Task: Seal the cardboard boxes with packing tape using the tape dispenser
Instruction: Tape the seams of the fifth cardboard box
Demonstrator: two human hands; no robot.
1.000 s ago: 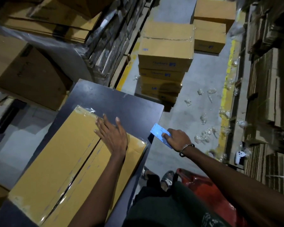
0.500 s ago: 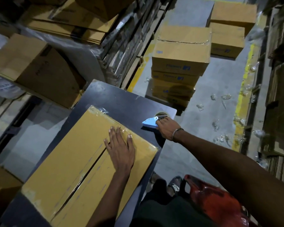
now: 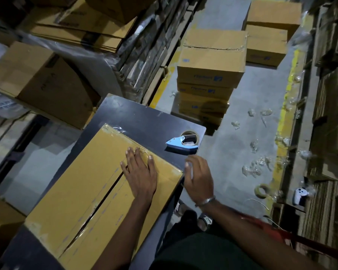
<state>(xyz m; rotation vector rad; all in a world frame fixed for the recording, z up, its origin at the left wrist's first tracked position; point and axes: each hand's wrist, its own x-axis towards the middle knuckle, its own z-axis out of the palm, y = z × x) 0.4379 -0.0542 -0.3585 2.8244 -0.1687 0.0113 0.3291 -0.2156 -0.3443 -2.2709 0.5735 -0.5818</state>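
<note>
Cardboard box (image 3: 82, 195), glossy tape; left hand (image 3: 140, 172) flat.

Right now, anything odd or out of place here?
Yes. Crumpled clear tape scraps litter the grey floor, and a spare tape roll lies there too. The blue tape dispenser sits at the dark table's corner, near the edge.

— Colours on my desk (image 3: 144, 117)?
— Desk is near-black. The cardboard box (image 3: 82, 191) on it is mustard-tan, with glossy clear tape along its seam and far edge. Tape dispenser (image 3: 180, 143) is pale blue, its roll brownish.
— Beyond the desk?
— Grey floor (image 3: 242, 152) with a worn yellow line (image 3: 285, 114). The stacked boxes (image 3: 211, 71) are tan with small blue printed logos. A silver bangle sits on my right wrist.
</note>
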